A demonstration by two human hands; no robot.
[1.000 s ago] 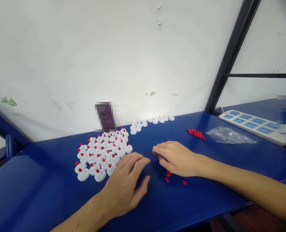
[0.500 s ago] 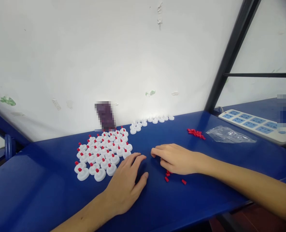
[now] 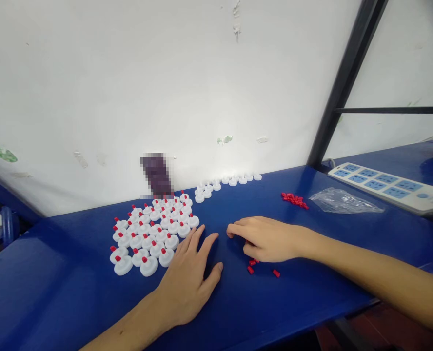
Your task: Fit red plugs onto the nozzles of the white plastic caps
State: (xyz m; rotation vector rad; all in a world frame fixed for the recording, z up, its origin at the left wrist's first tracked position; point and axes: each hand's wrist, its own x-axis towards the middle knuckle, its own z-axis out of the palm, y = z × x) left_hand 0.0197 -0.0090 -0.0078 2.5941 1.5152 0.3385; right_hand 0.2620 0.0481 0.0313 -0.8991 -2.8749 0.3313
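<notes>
My left hand [image 3: 190,278] lies flat on the blue bench [image 3: 55,292], fingers stretched out towards a cluster of several white caps with red plugs [image 3: 152,231]. It holds nothing. My right hand [image 3: 265,239] rests palm down a little to the right, fingers curled over a few loose red plugs [image 3: 262,269]. What its fingertips pinch, if anything, is hidden. A curved row of plain white caps [image 3: 220,184] runs along the wall behind.
A small pile of red plugs [image 3: 294,199] and a clear plastic bag [image 3: 343,201] lie at the back right. A white and blue power strip [image 3: 388,187] sits beyond them. A black frame post [image 3: 343,83] rises by the wall.
My left hand has slid back and straightened, its fingertips now beside the nearest caps. The right hand has barely shifted. The view has drifted slightly.
</notes>
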